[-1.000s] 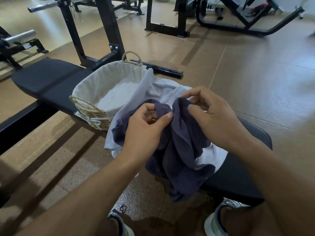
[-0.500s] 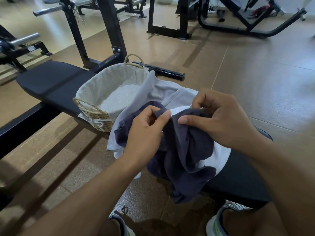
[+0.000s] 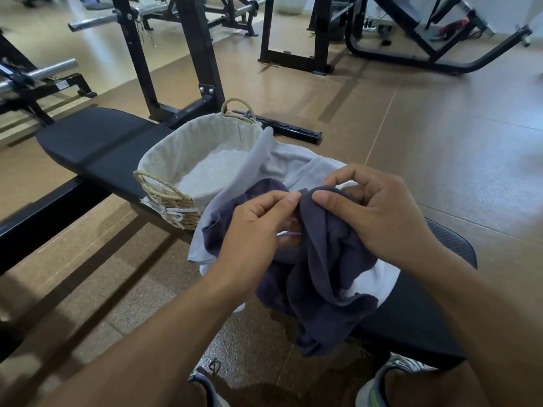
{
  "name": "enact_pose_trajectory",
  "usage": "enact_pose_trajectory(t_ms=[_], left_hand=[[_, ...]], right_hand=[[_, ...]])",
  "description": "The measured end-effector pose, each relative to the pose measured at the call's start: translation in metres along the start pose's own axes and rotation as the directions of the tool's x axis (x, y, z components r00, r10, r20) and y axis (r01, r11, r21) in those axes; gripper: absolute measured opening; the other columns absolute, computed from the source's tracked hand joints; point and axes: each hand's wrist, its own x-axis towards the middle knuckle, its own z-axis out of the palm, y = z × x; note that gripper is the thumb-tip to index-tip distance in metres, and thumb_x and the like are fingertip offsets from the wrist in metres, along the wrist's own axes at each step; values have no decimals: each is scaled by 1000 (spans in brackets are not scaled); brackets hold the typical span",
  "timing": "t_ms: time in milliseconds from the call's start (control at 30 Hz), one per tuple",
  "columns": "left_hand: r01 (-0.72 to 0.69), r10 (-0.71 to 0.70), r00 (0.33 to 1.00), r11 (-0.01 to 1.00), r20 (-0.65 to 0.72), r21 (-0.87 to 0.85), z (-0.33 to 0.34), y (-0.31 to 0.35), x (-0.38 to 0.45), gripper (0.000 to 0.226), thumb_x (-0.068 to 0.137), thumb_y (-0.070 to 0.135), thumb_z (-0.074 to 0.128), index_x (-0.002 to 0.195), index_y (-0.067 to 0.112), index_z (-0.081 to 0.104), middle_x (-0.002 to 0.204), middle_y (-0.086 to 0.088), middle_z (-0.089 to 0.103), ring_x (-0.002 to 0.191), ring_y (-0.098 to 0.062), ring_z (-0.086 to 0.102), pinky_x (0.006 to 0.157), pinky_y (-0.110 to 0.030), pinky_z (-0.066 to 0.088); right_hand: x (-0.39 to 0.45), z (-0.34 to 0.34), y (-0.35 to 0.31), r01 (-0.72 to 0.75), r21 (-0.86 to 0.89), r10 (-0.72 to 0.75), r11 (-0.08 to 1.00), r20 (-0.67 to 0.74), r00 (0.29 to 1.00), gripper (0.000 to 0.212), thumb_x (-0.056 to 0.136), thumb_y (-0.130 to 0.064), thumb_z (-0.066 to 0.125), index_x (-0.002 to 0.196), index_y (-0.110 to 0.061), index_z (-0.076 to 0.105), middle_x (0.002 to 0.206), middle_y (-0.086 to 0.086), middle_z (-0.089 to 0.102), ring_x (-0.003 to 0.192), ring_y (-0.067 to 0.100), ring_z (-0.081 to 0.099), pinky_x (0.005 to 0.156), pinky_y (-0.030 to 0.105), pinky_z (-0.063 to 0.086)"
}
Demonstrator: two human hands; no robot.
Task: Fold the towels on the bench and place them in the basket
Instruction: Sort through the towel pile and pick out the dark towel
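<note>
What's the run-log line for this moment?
left hand: pinching dark towel | right hand: pinching same edge | basket: no towels | fold: not started

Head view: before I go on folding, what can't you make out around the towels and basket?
- Dark towel: its corners, lost in its own bunching, partly behind the left hand and right hand.
- Light towels: their number, overlapped and covered by the dark one.
- Basket: its near-right rim, hidden behind light towel.
- Bench: its near end, behind the right forearm.

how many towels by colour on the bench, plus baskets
dark purple-grey towel: 1
light grey towel: 1
white towel: 1
basket: 1
total: 4
</note>
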Motion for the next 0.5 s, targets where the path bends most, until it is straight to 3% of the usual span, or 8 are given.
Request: enact_pose_trajectory(t_ms=[67, 133, 233, 367, 500], left_hand=[[-5, 5, 1000, 1000, -4, -10, 0, 1, 0, 23, 98, 22, 61, 83, 21, 78, 89, -14, 75, 84, -23, 72, 82, -42, 57], [-16, 16, 1000, 1000, -14, 4, 0, 1, -1, 21, 97, 23, 63, 82, 21, 78, 90, -15, 76, 84, -23, 73, 78, -40, 57], [-18, 18, 1000, 1000, -26, -2, -1, 1, 0, 21, 96, 21, 65, 79, 22, 78, 87, -14, 76, 81, -21, 74, 70, -34, 57], [-24, 25, 999, 1000, -40, 14, -2, 0, 2, 25, 97, 17, 63, 79, 22, 79, 81, -8, 75, 78, -18, 73, 71, -34, 58], [-7, 7, 999, 1000, -41, 10, -1, -3, 2, 22, 99, 13, 58, 95, 11, 79, 88, -11, 77, 84, -21, 74, 80, -41, 59]], right_hand=[[0, 0, 3, 3, -78, -2, 997, 15, 1000, 12, 86, -31, 76, 85, -22, 68, 60, 9, 66, 49, 14, 52, 51, 23, 44], [0, -1, 6, 29, -142, -28, 989, 10, 1000, 9, 87, -32, 77, 85, -27, 70, 76, 1, 72, 66, 12, 65, 64, 25, 52], [-1, -1, 7, 61, -221, -57, 973, 25, 998, 4, 89, -31, 75, 88, -30, 71, 90, -13, 72, 87, 10, 67, 80, 28, 53], [0, 1, 7, 69, -186, -70, 980, 1, 998, 13, 91, -19, 74, 88, -30, 70, 89, -13, 73, 83, 12, 69, 81, 31, 56], [1, 0, 4, 73, -51, -72, 996, 21, 997, 14, 94, -10, 70, 89, -23, 66, 89, -3, 72, 84, 22, 71, 84, 36, 56]])
